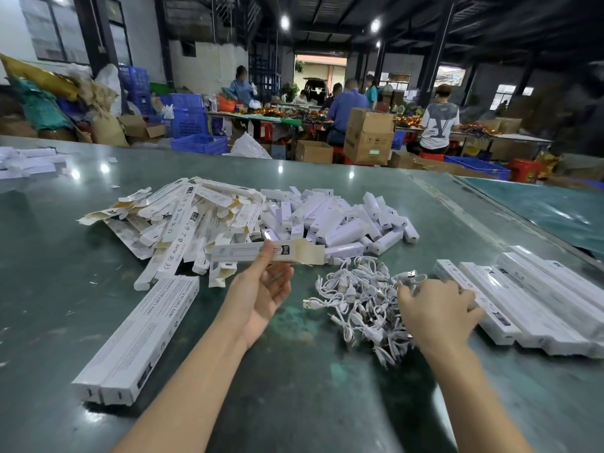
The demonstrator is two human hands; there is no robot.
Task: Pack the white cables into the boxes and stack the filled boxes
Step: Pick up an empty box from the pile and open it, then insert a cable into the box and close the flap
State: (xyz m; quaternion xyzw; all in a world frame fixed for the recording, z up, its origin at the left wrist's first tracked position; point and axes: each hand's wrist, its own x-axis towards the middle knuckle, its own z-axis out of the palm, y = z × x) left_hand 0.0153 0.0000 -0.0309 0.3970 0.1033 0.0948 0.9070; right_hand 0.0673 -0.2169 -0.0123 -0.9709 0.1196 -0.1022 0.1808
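My left hand [266,291] pinches a flat white box [242,251] between thumb and fingers and holds it level above the green table [294,397]. A tangled heap of white cables [359,299] lies right of centre. My right hand [438,310] rests palm down on the heap's right side, its fingers curled into the cables; a USB plug [410,275] sticks up beside it. Two long filled boxes [140,338] lie side by side at the near left. A row of filled boxes [539,302] lies at the right, touching my right hand.
A pile of flat unfolded boxes [183,217] sits at centre left, with a heap of small white boxes [343,217] beside it. More white boxes [29,163] lie at the far left edge. Beyond the table, people sit among cardboard cartons [369,138] and blue crates [199,143].
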